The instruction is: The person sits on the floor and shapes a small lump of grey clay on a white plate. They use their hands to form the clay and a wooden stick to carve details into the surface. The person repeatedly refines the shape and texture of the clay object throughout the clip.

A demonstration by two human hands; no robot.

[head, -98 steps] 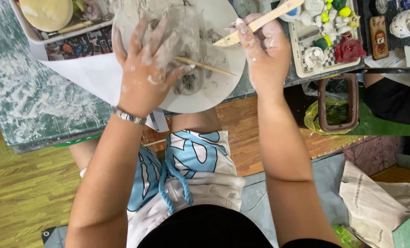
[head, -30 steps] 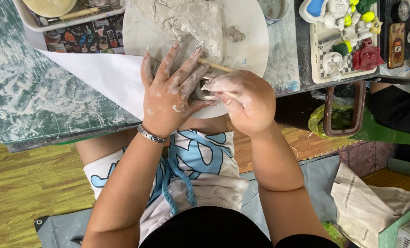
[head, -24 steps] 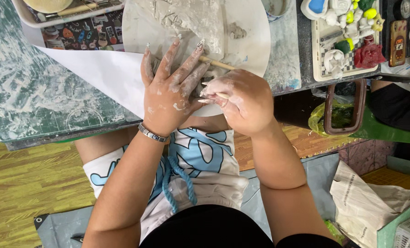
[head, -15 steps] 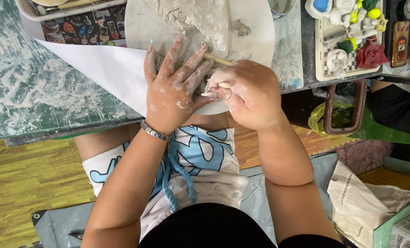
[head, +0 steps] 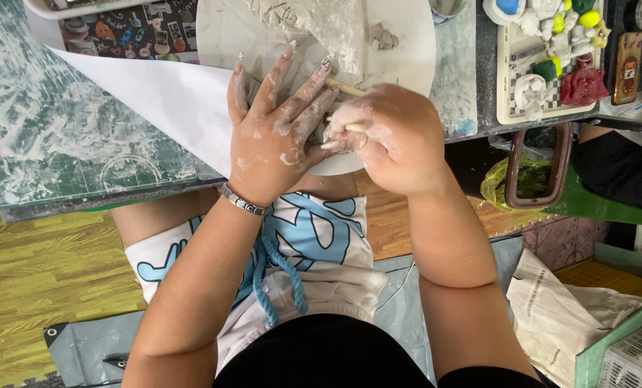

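Right hand (head: 396,136), clay-smeared, fingers curled narrow around thin wooden modelling stick (head: 344,88); stick end poking out from fist toward upper left, rest hidden inside fist. Left hand (head: 274,136) flat, fingers spread wide, pressed on grey clay slab (head: 321,25), holding nothing; silver bracelet (head: 243,200) at wrist. Both hands touching near lower edge of round white turntable disc (head: 403,50). Clay part directly under left palm hidden; exact point where stick meets clay not visible. Top of slab and disc cut off by frame edge. Small loose grey clay lump (head: 382,36) on disc, just right of slab.

White paper sheet (head: 163,100) under disc, pointing left across green cutting mat (head: 62,144) heavily smeared with white clay. Right of disc: tray of small painted figurines (head: 551,65), partly cut off at top, details hard to make out. Brown-rimmed bin with yellow plastic bag (head: 529,179) below table edge. Lap in white shorts with blue pattern (head: 299,244), blue drawstring cord (head: 274,280). Yellowish wood-pattern floor (head: 40,273), grey tarp (head: 84,345) underneath, crumpled newspaper (head: 558,316) at lower right. Another person's dark-clothed lap (head: 615,169) at right edge, mostly cut off.
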